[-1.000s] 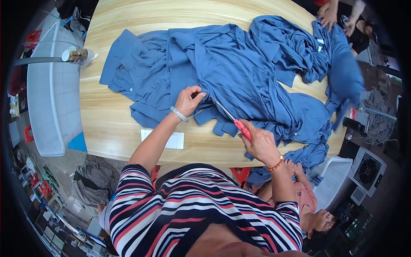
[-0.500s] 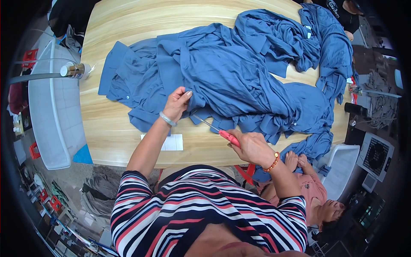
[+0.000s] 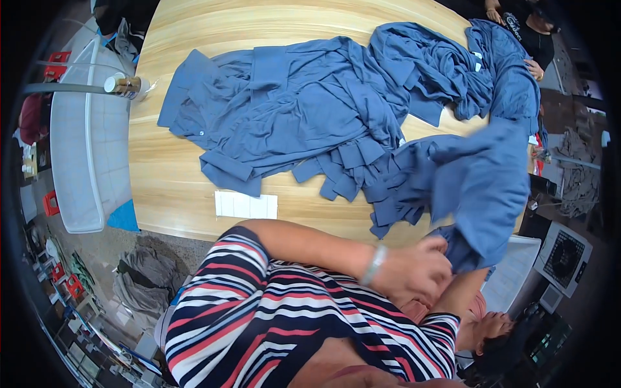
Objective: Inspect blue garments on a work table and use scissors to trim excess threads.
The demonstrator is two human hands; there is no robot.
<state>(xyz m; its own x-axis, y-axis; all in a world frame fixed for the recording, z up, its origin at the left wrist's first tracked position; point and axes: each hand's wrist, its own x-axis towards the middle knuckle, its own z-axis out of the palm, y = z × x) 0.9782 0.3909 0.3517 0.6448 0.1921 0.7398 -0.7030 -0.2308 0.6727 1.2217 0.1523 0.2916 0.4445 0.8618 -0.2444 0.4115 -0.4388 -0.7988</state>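
Note:
My left hand (image 3: 419, 270), slightly blurred, reaches across my body to the right with its fingers curled at the lower edge of a blue garment (image 3: 488, 194). This garment is raised over the table's right front corner and smeared by motion. My right forearm (image 3: 464, 289) runs up behind my left hand and under the cloth, so my right hand is hidden. The red-handled tool is out of sight. More blue garments (image 3: 284, 116) lie spread and crumpled across the table, with a row of loose flaps (image 3: 352, 165) along their near side.
A white paper strip (image 3: 246, 205) lies at the near edge of the wooden table (image 3: 171, 194). A can (image 3: 123, 85) stands at the left edge beside a long white bin (image 3: 81, 161). Another person (image 3: 475, 320) sits close on my right; a second person (image 3: 533, 39) is at the far right.
My left hand has swung right and toward me from the middle of the pile. One blue garment has moved right with it. The red-handled tool and my right hand have gone from sight.

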